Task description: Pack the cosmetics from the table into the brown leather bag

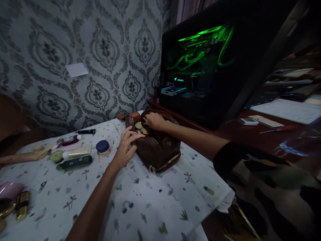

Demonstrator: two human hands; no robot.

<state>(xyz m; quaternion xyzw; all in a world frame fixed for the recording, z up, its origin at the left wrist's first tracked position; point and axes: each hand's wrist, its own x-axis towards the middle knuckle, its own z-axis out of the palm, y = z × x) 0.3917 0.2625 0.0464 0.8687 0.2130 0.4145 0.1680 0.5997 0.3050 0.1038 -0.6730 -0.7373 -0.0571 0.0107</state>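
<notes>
A brown leather makeup bag (156, 152) stands unzipped on the patterned cloth, its lid folded back and gold zip pulls (152, 169) hanging at the front. My left hand (125, 147) grips the near left rim, its fingers over the edge. Reaching in from the right, my right hand (154, 121) is inside the opening with fingers bent downward. Their tips are partly hidden, so what they hold cannot be made out. Shiny gold round items (138, 125) lie in the bag beside those fingers.
Left of the bag are a blue-lidded jar (103, 147), a dark green tube (75, 162), a cream tube (77, 151) and a black tube (86, 131). A gold lipstick-like tube (22, 205) lies front left. A computer case (198, 80) with green lighting stands behind right.
</notes>
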